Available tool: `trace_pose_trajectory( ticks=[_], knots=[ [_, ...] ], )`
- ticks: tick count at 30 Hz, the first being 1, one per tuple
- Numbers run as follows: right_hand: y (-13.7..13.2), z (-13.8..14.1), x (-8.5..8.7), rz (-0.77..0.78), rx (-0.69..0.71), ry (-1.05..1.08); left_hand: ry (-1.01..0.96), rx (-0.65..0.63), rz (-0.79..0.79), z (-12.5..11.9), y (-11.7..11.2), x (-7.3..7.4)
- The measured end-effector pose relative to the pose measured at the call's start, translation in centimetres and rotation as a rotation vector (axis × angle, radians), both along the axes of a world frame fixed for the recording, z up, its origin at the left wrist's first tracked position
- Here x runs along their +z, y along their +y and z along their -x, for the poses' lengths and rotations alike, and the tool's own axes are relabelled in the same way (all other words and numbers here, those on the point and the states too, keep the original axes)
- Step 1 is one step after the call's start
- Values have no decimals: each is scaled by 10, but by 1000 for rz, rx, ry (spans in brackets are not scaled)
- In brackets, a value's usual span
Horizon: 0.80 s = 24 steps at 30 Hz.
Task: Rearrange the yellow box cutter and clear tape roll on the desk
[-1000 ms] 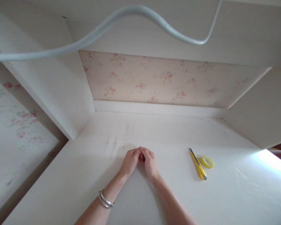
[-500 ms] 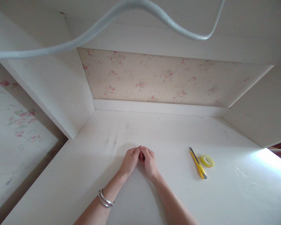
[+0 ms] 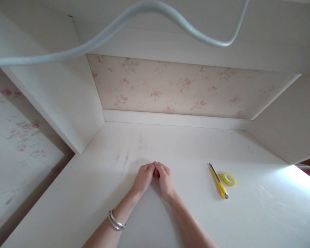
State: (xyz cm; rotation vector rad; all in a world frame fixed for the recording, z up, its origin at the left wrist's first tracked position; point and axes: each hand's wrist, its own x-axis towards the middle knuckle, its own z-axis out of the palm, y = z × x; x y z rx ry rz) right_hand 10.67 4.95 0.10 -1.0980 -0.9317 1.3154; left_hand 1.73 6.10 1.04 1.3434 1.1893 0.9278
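My left hand (image 3: 143, 177) and my right hand (image 3: 164, 178) rest together on the white desk top (image 3: 98, 179), knuckles touching, fingers curled under. Nothing shows inside either hand. A silver bangle (image 3: 115, 220) sits on my left wrist. To the right, apart from both hands, a yellow utility knife (image 3: 218, 181) lies on the desk, and a small roll of yellow tape (image 3: 228, 178) lies flat beside it.
The desk sits in a white alcove with side panels (image 3: 67, 103) and a floral wallpaper back (image 3: 175, 86). A grey cable (image 3: 98, 38) hangs across the top of the view. Bright light falls on the desk's right edge (image 3: 299, 179).
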Motion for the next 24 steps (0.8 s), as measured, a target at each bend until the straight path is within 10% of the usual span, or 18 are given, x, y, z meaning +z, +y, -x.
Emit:
trace_pose_trajectory(
  ticks=[13,24],
  knots=[
    [1,-1,-6,-31,-13,-66,43,-4,29,1,2,-1],
    [-32,-38,8,-63,-194,-635,160,-33,-36,5,0,2]
  ],
)
